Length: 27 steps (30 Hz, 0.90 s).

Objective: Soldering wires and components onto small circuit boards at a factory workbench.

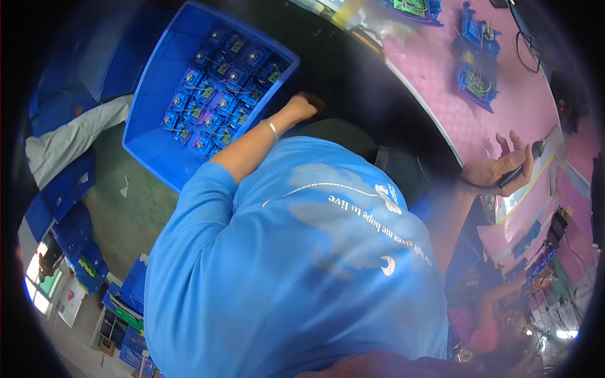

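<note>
My right hand [506, 167] is closed around a soldering iron [512, 177] with a black handle and cord, above the right side of the pink table. Out to the left, my left hand [301, 107] reaches beside a blue crate [151, 107]; its fingers fall into shadow, so I cannot make out whether it holds anything. Inside the crate lie rows of blue housings [217, 101] with green boards and wires. Farther along the table rest two blue housing pieces, the nearer one [477, 85] showing a green board, the farther one [479, 31] showing wires.
The pink table [416, 57] curves along the right side. Another blue housing [413, 7] sits at its far edge. A black cable [526, 50] loops at the far right. More blue bins [75, 233] stand at the left, near a grey cloth [75, 138]. Another person's arm [488, 315] shows lower right.
</note>
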{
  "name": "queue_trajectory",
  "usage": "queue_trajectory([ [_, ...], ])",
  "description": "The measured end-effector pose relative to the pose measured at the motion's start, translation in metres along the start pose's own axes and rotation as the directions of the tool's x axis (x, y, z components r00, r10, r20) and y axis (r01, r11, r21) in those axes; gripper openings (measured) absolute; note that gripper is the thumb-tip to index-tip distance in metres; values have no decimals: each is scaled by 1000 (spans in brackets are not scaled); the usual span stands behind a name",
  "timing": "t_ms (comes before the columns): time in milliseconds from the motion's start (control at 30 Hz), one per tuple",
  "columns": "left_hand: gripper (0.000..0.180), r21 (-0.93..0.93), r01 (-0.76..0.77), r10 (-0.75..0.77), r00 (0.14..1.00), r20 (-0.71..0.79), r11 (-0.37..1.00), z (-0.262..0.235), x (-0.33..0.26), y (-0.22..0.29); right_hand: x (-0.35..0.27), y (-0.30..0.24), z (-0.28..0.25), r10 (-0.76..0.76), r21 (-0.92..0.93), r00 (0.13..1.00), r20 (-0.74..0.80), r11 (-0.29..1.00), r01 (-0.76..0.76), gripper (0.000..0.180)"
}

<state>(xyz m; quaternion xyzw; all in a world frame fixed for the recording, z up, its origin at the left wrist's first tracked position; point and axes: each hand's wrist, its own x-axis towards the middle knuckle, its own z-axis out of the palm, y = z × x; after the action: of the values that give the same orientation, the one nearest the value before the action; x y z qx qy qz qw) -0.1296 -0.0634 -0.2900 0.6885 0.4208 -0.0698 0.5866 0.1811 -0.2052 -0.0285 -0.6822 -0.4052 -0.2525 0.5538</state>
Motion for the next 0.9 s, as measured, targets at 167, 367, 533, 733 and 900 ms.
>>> queue_trajectory([
  [167,36,112,230,-243,962,126,967,61,82,-67,-1,-3,6,67,-36,998,3,997,-66,30],
  [367,40,555,-218,345,929,-134,803,107,166,-223,9,-5,15,216,23,976,-36,976,-216,30],
  [533,40,478,-277,330,944,-29,834,148,120,-203,3,6,3,253,1,967,24,967,-253,31],
  [733,40,403,-452,459,884,85,796,149,184,-114,-2,7,-20,454,44,891,-20,891,-453,34],
  [900,40,333,-633,620,768,160,698,155,272,-18,-19,5,-12,477,89,878,36,874,-478,38],
])
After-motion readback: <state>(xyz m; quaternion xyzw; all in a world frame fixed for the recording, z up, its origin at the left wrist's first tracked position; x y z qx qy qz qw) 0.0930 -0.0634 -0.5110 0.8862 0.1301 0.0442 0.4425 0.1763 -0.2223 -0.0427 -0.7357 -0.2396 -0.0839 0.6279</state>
